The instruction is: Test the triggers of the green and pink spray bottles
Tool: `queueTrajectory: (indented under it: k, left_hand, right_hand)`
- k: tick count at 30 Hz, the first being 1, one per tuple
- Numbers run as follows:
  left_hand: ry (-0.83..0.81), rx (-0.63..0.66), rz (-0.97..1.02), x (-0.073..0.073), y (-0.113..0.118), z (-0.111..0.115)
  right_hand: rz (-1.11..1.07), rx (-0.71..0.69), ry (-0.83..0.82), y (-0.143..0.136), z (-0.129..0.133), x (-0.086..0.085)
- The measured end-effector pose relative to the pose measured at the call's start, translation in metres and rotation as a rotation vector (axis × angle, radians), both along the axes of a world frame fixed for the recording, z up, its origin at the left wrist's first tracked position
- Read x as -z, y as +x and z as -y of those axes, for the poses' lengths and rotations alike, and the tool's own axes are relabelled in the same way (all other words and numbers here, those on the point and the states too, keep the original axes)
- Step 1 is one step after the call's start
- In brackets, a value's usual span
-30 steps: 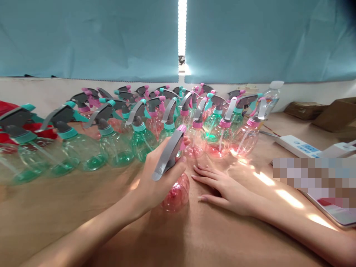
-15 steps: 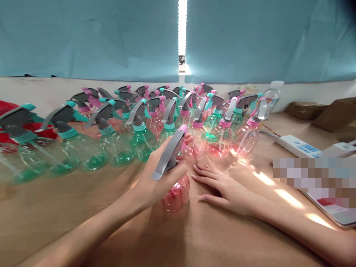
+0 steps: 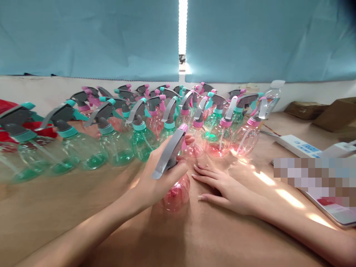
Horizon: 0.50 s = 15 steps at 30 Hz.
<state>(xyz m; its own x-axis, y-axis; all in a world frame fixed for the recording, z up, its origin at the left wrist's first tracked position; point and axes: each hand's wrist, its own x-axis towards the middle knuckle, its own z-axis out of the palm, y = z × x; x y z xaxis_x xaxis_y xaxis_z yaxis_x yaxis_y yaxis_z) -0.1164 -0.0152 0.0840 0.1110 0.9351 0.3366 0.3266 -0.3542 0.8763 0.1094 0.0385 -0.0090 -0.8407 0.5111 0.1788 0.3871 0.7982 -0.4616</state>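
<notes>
Flat device: lying right of the right hand (image 3: 224, 189), its face (image 3: 314, 181) showing only as pixelated blocks.
Power strip (image 3: 297, 145): sitting beyond the right hand, nearer than the cardboard box (image 3: 336, 115).
Spray bottles (image 3: 144, 142): crowding beyond both hands, green and pink, walling off the back.
Pink spray bottle (image 3: 178, 196): standing between the hands, its rounded clear plastic glinting under a gray lever (image 3: 168, 154).
Left hand (image 3: 147, 178): wrapping closed around its upper part.
Right hand: resting spread, empty, on the smooth brown tabletop (image 3: 208, 237).
</notes>
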Motion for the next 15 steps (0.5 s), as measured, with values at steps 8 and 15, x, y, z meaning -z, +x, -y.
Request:
queueTrajectory:
  k: [8, 15]
  left_hand:
    - [-0.011, 0.001, 0.014, -0.0019, 0.0003, 0.0013]
    - [-0.022, 0.016, 0.004, -0.0047, -0.0007, 0.0023]
  right_hand:
    - [-0.02, 0.003, -0.01, 0.0002, -0.0001, 0.0005]
    - [0.003, -0.002, -0.003, -0.0002, -0.0014, 0.0012]
